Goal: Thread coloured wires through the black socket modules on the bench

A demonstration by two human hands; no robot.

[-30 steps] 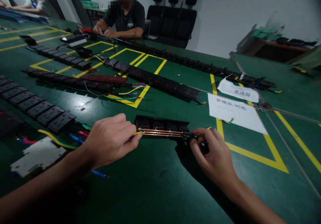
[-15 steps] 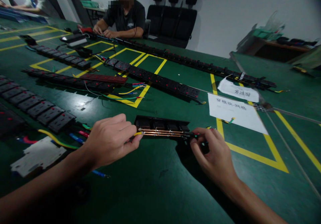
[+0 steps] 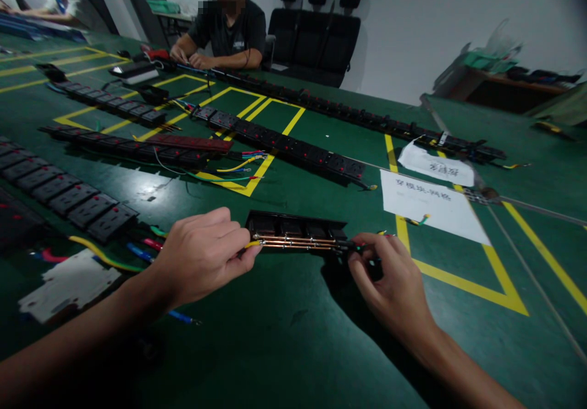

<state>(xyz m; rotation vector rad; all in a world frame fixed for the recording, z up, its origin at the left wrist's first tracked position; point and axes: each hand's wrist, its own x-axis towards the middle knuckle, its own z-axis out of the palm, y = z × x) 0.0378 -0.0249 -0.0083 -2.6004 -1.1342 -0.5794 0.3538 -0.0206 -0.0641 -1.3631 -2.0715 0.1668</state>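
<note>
A short black power strip is held just above the green table, its inner side toward me. Copper bars run lengthwise along it, joined at several shiny spots. My left hand is closed around its left end, where a yellow wire comes out by the fingertips. At the opposite end, my right hand pinches the strip near some dark wires; a small green bit shows at the thumb. The fingers cover both ends of the strip.
Long socket strips lie across the table beyond my hands, others at left with loose wires. White paper sheets lie at right. A white piece rests left of my forearm. A co-worker sits opposite.
</note>
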